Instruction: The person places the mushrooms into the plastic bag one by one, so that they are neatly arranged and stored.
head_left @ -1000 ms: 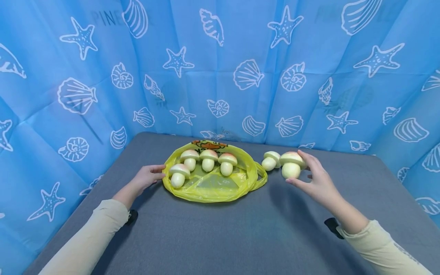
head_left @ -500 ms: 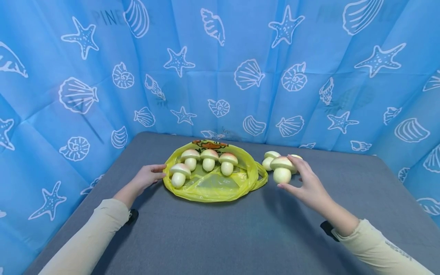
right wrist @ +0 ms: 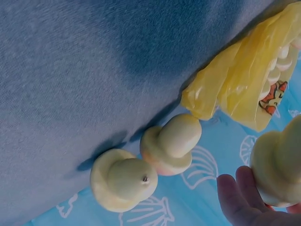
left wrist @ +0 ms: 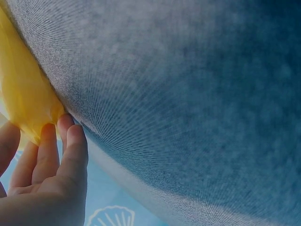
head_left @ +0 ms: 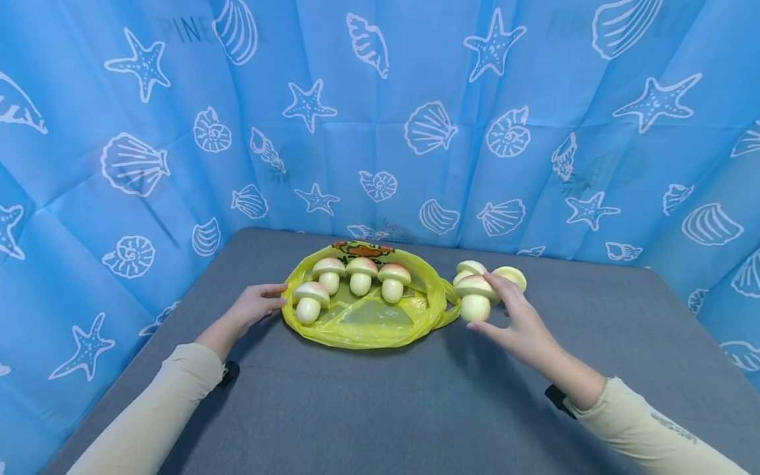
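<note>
In the head view, my right hand (head_left: 525, 330) holds a toy mushroom (head_left: 475, 307) between thumb and fingers, upright, beside the bag's right end. Its pale cap and round stem also show at the right edge of the right wrist view. My left hand (head_left: 254, 308) pinches the left rim of a yellow plastic bag (head_left: 368, 338), which lies with its mouth spread wide. The left wrist view shows the fingertips (left wrist: 48, 129) at the yellow film. Inside the bag sit several mushrooms, among them a front one (head_left: 308, 311) and a right one (head_left: 392, 291).
Two more mushrooms lie behind my right hand, one (right wrist: 180, 135) close to the bag handles (head_left: 449, 310) and another (right wrist: 131, 178) further right. A grey table (head_left: 380, 409) carries everything. Behind it hangs a blue curtain (head_left: 356, 158) with seashell prints.
My right hand has moved left with the mushroom, nearer the bag handles, uncovering a mushroom behind it. My left hand and the bag have stayed in place.
</note>
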`<state>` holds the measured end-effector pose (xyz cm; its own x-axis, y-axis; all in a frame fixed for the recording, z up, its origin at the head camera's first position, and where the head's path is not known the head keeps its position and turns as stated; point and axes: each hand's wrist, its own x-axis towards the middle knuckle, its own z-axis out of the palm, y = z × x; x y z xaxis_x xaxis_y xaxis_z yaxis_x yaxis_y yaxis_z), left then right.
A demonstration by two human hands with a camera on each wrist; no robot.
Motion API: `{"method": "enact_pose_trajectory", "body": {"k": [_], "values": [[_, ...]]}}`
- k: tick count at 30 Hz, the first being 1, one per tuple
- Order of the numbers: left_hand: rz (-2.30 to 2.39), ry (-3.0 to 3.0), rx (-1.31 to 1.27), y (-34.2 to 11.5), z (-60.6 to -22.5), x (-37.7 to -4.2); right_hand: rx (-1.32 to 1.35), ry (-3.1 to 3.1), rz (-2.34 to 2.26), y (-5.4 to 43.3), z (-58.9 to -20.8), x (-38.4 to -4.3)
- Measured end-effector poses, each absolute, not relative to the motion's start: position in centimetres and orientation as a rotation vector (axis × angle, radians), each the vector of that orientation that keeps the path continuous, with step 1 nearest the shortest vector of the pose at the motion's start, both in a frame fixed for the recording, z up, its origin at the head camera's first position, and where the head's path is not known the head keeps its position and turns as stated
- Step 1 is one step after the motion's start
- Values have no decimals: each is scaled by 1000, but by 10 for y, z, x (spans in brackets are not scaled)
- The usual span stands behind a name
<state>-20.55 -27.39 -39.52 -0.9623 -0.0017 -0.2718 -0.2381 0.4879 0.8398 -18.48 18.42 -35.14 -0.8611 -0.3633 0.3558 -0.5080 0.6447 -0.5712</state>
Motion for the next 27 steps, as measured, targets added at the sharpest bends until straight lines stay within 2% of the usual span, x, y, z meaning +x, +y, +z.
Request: {"method": "enact_pose_trajectory", "body": {"k": [27], "values": [[1462, 2494, -201, -274, -394, -206, 891, -2570, 1077, 159, -363, -183]]}}
